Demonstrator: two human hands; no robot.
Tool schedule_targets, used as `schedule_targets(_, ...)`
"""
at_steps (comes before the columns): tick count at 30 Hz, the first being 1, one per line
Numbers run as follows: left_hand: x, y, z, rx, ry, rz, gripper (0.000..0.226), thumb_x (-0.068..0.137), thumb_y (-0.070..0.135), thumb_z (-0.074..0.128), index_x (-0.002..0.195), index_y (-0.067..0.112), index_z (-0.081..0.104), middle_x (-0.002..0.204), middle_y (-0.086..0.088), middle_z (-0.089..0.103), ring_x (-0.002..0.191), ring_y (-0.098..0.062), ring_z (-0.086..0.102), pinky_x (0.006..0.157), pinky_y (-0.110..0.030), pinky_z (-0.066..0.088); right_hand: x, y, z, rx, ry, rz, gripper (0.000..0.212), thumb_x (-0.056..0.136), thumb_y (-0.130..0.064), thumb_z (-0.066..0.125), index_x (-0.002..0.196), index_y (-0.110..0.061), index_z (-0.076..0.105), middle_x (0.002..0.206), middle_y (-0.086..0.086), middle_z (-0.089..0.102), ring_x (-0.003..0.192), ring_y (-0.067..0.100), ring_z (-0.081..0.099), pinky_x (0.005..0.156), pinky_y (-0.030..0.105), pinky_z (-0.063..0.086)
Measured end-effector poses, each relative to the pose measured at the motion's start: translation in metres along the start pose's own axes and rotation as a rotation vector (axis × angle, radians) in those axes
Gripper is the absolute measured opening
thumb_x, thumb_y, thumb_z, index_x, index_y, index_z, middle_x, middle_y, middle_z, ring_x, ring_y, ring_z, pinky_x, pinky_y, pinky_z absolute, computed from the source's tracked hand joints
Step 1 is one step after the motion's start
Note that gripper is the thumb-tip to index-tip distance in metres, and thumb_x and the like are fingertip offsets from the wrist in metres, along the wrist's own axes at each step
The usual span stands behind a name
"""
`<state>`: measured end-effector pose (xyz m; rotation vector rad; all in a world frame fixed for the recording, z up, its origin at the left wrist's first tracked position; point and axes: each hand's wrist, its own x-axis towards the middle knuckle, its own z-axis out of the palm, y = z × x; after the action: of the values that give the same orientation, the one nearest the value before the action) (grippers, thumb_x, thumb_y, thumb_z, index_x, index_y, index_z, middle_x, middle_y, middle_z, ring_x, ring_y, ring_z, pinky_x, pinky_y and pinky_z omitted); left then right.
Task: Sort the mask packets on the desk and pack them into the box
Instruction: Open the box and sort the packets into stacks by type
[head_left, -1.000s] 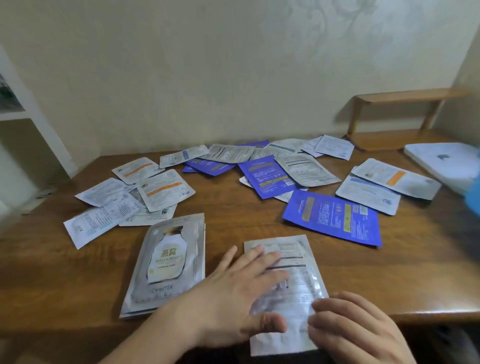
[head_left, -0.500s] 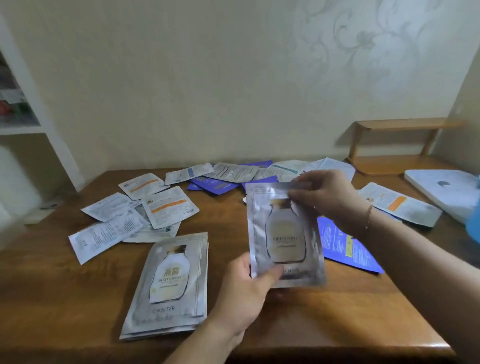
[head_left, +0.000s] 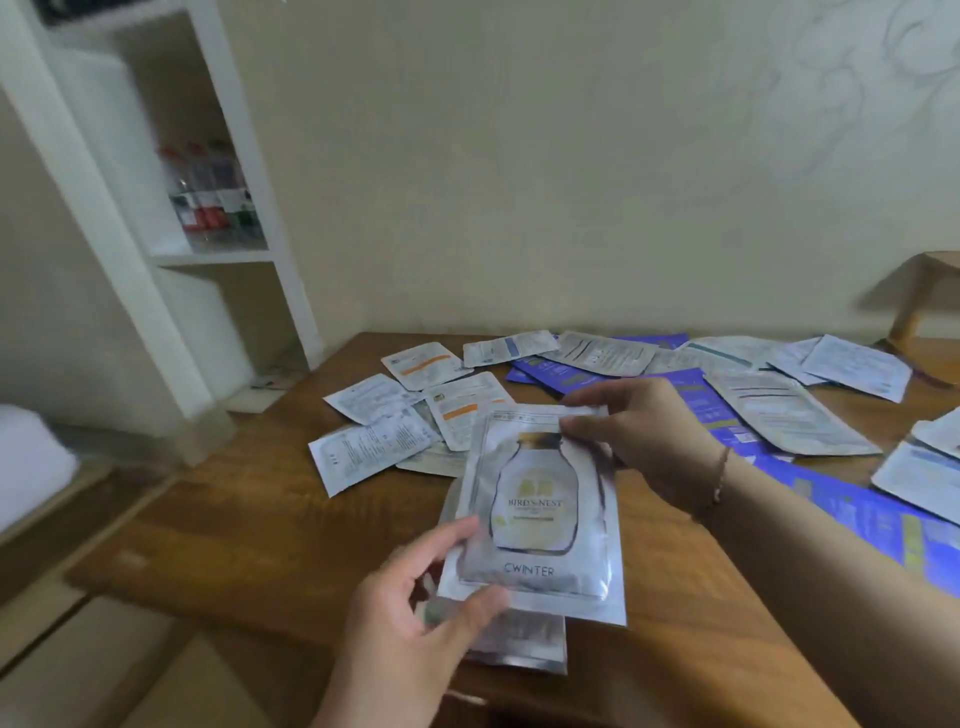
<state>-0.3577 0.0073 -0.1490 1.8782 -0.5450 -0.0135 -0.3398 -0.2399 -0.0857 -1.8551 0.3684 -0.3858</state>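
A silver mask packet with a bottle picture is held face up just above the stack of silver packets on the wooden desk. My right hand pinches its top edge. My left hand is at its lower left corner, fingers loosely curled, thumb near the edge; whether it grips is unclear. White packets lie scattered behind to the left. Blue packets and more white ones lie to the right. No box is in view.
A white shelf unit with bottles stands left of the desk against the wall. A small wooden shelf sits at the desk's far right corner. The desk's near edge runs just below the silver stack.
The silver packet was lifted off the desk, turned face up and carried left over the silver stack. My view has swung left, so the shelf unit shows more.
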Motion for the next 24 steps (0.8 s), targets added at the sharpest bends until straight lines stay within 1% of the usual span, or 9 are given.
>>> schedule_targets(4,-0.007,-0.038,-0.016,0.242,0.089,0.077,0.054,0.054,0.091,0.058,0.104,0.07,0.059,0.098,0.022,0.064,0.101,0.005,0.059,0.079,-0.008,0.044,0.01,0.023,0.042,-0.188,-0.015,-0.002,0.027,0.079,-0.023,0.078,0.105,-0.026,0.074,0.106,-0.003,0.068,0.088,0.01,0.066,0.063,0.022,0.053)
schedule_targets(7,-0.006,-0.059,-0.017,0.341,0.106,0.18,0.057,0.068,0.085,0.057,0.107,0.046,0.07,0.091,0.029,0.058,0.092,0.003,0.055,0.07,-0.009,0.043,0.011,0.035,0.053,-0.35,-0.021,-0.039,0.025,0.078,-0.029,0.077,0.103,-0.029,0.074,0.099,-0.009,0.071,0.083,0.002,0.064,0.064,0.018,0.048)
schedule_targets(10,-0.004,-0.069,-0.016,0.396,0.131,0.309,0.046,0.076,0.077,0.058,0.102,0.04,0.067,0.082,0.028,0.046,0.084,0.001,0.048,0.069,-0.012,0.041,0.01,0.042,0.055,-0.523,-0.043,-0.034,0.022,0.079,-0.035,0.074,0.101,-0.033,0.073,0.098,-0.013,0.069,0.085,0.004,0.061,0.069,0.02,0.045)
schedule_targets(12,-0.004,-0.07,-0.019,0.413,0.12,0.342,0.047,0.078,0.078,0.055,0.108,0.042,0.06,0.09,0.029,0.045,0.092,0.003,0.047,0.075,-0.013,0.042,0.009,0.048,0.055,-0.631,-0.014,-0.081,0.028,0.079,-0.043,0.072,0.106,-0.035,0.07,0.111,-0.01,0.065,0.104,0.013,0.059,0.084,0.025,0.044)
schedule_targets(14,-0.006,-0.067,-0.023,0.456,0.079,0.314,0.066,0.074,0.084,0.053,0.125,0.042,0.053,0.118,0.031,0.047,0.116,0.004,0.044,0.092,-0.025,0.043,0.0,0.049,0.054,-0.696,0.034,-0.206,0.041,0.081,-0.056,0.063,0.117,-0.034,0.064,0.127,-0.006,0.055,0.121,0.02,0.047,0.099,0.03,0.039)
schedule_targets(17,-0.002,-0.055,-0.028,0.667,-0.128,0.172,0.116,0.06,0.099,0.042,0.153,0.034,0.019,0.154,0.024,0.018,0.146,-0.003,0.01,0.118,-0.043,0.015,-0.026,0.045,0.054,-0.767,-0.077,-0.476,0.074,0.082,-0.08,0.03,0.135,-0.032,0.05,0.148,-0.008,0.039,0.138,0.017,0.03,0.114,0.038,0.028)
schedule_targets(18,0.0,-0.051,-0.029,0.739,-0.194,0.109,0.125,0.056,0.101,0.039,0.155,0.032,0.004,0.154,0.027,0.005,0.147,-0.002,-0.001,0.121,-0.042,0.002,-0.033,0.046,0.055,-0.864,-0.159,-0.518,0.083,0.081,-0.084,0.019,0.141,-0.033,0.043,0.154,-0.009,0.031,0.143,0.016,0.022,0.118,0.042,0.021)
schedule_targets(20,0.002,-0.047,-0.028,0.796,-0.256,0.044,0.13,0.052,0.101,0.036,0.154,0.033,-0.01,0.151,0.032,-0.002,0.146,0.0,-0.009,0.121,-0.04,-0.009,-0.04,0.054,0.056,-1.0,-0.314,-0.493,0.089,0.077,-0.087,0.011,0.149,-0.038,0.026,0.16,-0.013,0.016,0.148,0.012,0.006,0.121,0.044,0.007)
schedule_targets(24,0.001,-0.048,-0.026,0.769,-0.251,0.043,0.128,0.051,0.102,0.026,0.154,0.034,-0.007,0.145,0.035,-0.001,0.146,0.002,-0.004,0.122,-0.038,-0.007,-0.043,0.064,0.058,-0.924,-0.373,-0.41,0.088,0.076,-0.085,0.02,0.152,-0.04,0.016,0.16,-0.018,0.009,0.148,0.007,-0.005,0.121,0.042,0.0)
